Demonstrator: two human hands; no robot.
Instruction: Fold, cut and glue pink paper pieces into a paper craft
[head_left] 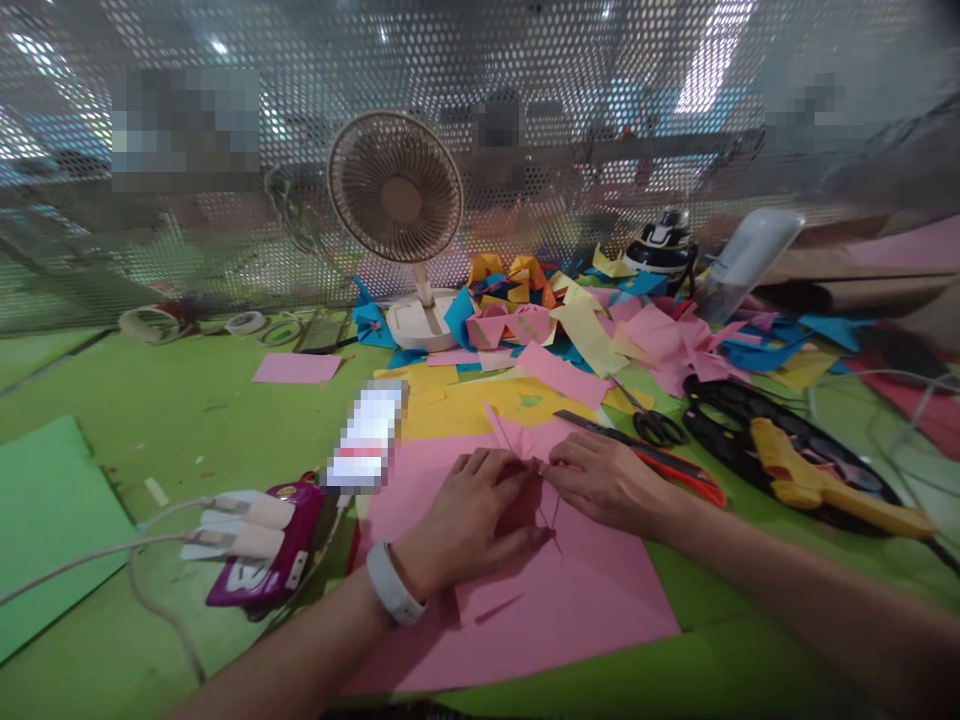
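A small folded piece of pink paper [513, 432] stands between my hands, above a large pink sheet [592, 610]. My left hand [480, 515], with a light band at the wrist, has its fingers curled at the near side of the fold and its thumb stretched to the right. Fingertips of my right hand [600, 480] are pinched at the right edge of the fold; the exact grip is partly hidden. Beside the right hand lies a long dark-bladed tool with an orange handle [686, 468]. Black scissors [658, 427] rest just beyond it.
A fan [405, 200] stands behind, near a pile of coloured folded paper [525, 320]. At left are a phone [367, 440], a purple power strip with plugs [289, 545] and a green sheet [52, 530]. A yellow glue gun [817, 480] lies on a black tray [720, 400] at right.
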